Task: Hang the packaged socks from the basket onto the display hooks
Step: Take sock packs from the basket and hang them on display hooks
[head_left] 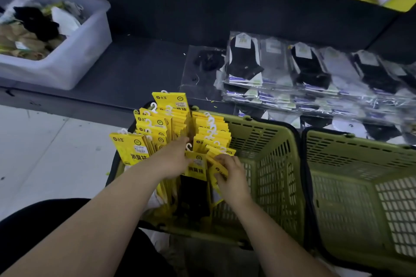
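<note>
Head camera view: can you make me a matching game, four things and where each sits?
Things: 1 yellow sock packs; 2 clear plastic bin; 3 clear-wrapped socks; 4 right green basket.
Places: A stacked flat on the dark shelf; B upright in the left green basket; C beside that basket; D far left, holding loose socks.
Pairs: 1-B, 2-D, 3-A, 4-C.

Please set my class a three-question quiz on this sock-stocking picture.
1. True or false: the right-hand green basket holds yellow sock packs.
2. The clear-bagged socks lie: A on the dark shelf; B in that basket; C in a hand.
3. Fill in: the right hand pinches a ___ pack in the left-hand green basket.
Key: 1 false; 2 A; 3 yellow.
</note>
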### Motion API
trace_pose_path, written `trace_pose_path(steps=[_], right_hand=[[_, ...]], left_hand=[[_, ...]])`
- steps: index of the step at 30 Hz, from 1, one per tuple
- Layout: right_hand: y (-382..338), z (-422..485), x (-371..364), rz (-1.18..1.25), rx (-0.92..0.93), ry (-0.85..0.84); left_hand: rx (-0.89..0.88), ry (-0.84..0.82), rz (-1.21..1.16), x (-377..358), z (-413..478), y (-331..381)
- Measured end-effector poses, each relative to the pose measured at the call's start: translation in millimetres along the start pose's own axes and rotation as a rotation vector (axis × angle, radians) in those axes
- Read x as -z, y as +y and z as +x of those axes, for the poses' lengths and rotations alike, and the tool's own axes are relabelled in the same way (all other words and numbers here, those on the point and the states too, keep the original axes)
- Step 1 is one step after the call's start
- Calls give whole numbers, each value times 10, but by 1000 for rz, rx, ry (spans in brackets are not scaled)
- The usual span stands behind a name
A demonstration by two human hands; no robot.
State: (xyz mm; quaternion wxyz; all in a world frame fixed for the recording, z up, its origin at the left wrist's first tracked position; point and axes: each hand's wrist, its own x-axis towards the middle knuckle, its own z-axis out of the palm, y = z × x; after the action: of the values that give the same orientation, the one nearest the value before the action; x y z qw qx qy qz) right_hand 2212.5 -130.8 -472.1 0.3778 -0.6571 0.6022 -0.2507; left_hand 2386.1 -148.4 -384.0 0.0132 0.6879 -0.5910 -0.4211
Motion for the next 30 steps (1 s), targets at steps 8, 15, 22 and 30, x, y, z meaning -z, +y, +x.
trace_pose_path(steps=[8, 15, 22, 30], right_hand=[[40, -156, 147, -13, -128, 44], [-19, -186, 65, -247, -99, 106], [-331, 143, -176, -580, 148, 44], [-456, 187, 238, 25, 22, 65]], left_hand=[[58, -138, 45, -139, -4, -27], [65, -78, 31, -107, -8, -64], [52, -29, 34, -83, -1, -48], [-115, 182, -323, -20, -36, -49]])
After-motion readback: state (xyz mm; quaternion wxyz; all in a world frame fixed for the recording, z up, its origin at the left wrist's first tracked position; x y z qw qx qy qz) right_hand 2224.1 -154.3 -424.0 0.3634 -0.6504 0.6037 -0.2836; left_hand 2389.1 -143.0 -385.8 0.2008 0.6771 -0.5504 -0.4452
